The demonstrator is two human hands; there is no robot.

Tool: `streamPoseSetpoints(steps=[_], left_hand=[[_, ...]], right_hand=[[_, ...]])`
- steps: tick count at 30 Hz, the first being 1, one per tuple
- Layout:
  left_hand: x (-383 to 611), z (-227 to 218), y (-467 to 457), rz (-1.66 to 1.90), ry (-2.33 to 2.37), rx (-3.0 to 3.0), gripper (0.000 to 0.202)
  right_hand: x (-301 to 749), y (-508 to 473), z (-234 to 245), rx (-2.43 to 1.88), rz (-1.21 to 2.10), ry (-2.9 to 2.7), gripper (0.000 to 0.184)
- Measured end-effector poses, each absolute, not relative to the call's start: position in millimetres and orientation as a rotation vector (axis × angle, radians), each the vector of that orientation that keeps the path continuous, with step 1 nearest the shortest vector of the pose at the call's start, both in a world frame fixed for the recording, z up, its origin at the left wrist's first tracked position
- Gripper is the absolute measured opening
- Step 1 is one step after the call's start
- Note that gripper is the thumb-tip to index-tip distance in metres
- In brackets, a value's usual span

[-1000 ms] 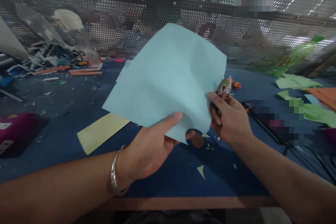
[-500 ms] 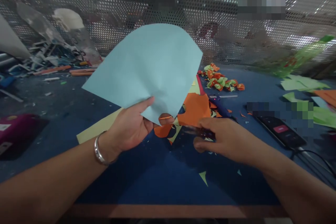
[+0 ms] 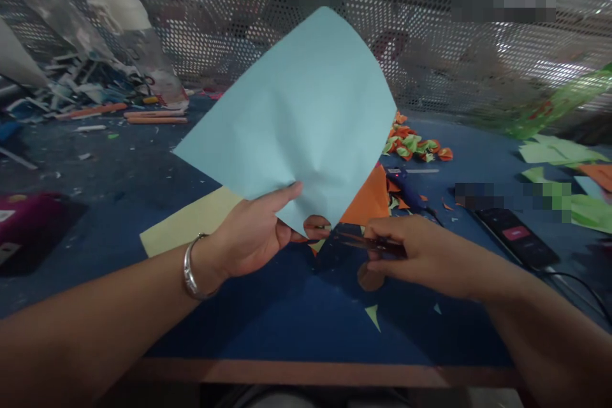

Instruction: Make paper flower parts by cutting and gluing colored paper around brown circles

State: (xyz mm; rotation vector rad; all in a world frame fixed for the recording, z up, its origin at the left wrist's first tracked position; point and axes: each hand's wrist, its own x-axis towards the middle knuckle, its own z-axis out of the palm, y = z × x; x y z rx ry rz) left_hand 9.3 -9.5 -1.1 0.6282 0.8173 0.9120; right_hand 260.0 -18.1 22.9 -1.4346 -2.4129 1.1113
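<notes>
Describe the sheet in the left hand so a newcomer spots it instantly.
Before the perforated metal screen, above the blue table, the left hand pinches the bottom corner of a pale blue sheet, raised upright. It is the only paper off the table; the yellow sheet and orange paper lie flat beneath.

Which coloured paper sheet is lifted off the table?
The light blue sheet, pinched at its bottom corner by the left hand. The pale yellow sheet and the orange sheet lie flat on the table. The right hand holds scissors.

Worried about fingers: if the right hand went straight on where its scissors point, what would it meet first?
Probably the bottom corner of the blue paper, pinched by the left hand; depth unclear.
</notes>
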Motion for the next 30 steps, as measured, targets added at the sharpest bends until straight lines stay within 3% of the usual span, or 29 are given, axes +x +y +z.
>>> streamPoseSetpoints(steps=[5, 12, 30], left_hand=[[16, -2, -14, 0.781, 0.86, 0.579, 0.022], [21, 2, -22, 0.736, 0.953, 0.579, 0.014], [18, -6, -27, 0.565, 0.705, 0.921, 0.02]], right_hand=[[258, -20, 27, -1.414, 1.289, -2.129, 0.019], [256, -17, 21, -1.409, 1.21, -2.043, 0.02], [250, -22, 18, -1.381, 1.145, -2.072, 0.016]])
